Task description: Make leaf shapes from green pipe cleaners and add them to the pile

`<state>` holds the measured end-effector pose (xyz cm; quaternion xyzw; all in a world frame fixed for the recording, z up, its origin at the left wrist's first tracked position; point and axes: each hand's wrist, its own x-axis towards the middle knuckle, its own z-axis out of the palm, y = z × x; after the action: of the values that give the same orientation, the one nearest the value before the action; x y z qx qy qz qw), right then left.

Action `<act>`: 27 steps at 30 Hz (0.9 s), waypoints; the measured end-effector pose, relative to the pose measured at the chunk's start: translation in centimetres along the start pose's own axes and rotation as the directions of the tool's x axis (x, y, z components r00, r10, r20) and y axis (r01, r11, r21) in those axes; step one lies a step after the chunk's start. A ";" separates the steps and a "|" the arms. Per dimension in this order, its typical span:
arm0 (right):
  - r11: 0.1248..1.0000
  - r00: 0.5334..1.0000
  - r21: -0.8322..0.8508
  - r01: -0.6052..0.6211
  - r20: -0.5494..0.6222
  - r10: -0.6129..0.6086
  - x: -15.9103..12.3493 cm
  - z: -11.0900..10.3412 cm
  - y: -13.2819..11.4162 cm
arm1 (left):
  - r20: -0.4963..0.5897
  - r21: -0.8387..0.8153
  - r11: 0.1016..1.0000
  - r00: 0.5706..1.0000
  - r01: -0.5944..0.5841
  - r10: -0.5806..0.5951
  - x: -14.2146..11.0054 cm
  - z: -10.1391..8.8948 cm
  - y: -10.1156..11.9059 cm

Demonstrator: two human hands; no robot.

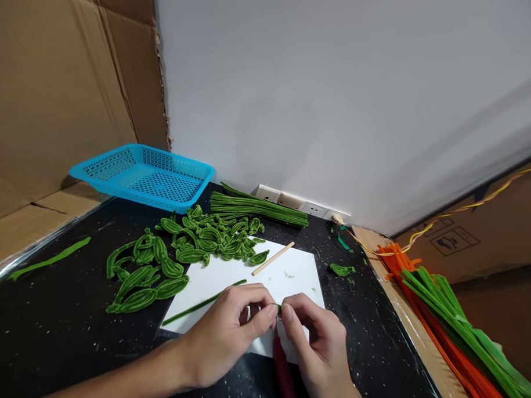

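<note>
My left hand [228, 328] and my right hand [319, 343] meet over a white sheet of paper [304, 264], thumbs and forefingers pinched. Between the fingertips a short bit of green pipe cleaner [279, 309] shows; the fingers hide the rest of it. Left of my hands, a straight green pipe cleaner [201, 304] lies across the paper. Beneath my hands is a tool with a dark red handle [284, 374], its upper part mostly hidden. A thin wooden stick [272, 258] rests on the paper behind them.
Looped green pipe-cleaner leaves [207, 237] are heaped at the paper's left. A blue basket [148, 183] and a green pipe-cleaner bundle [256, 209] stand behind. One leaf [342, 270] lies right. Orange strips [439, 321] and green strips [457, 316] lie by the cardboard edge.
</note>
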<state>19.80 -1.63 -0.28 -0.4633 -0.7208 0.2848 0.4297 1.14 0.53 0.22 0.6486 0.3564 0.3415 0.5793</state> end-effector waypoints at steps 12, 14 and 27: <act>0.992 0.992 -0.028 -0.124 -0.012 0.124 -0.3 1.0 0.0 | -0.004 0.246 0.969 1.000 -0.026 0.028 0.0 0.1 -0.5; 0.992 0.994 -0.058 -0.113 -0.001 0.113 -0.2 1.0 0.1 | -0.015 0.280 0.960 0.999 -0.025 0.030 0.0 0.1 -0.5; 0.904 0.975 -0.390 0.177 -0.053 -0.214 -0.7 1.7 1.3 | -0.016 0.542 0.831 0.988 -0.120 0.153 -0.2 0.3 -1.2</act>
<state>19.01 -1.80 -2.37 -0.4764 -0.7843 0.0719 0.3908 1.23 0.28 -0.96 0.7989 0.4076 0.2867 0.3368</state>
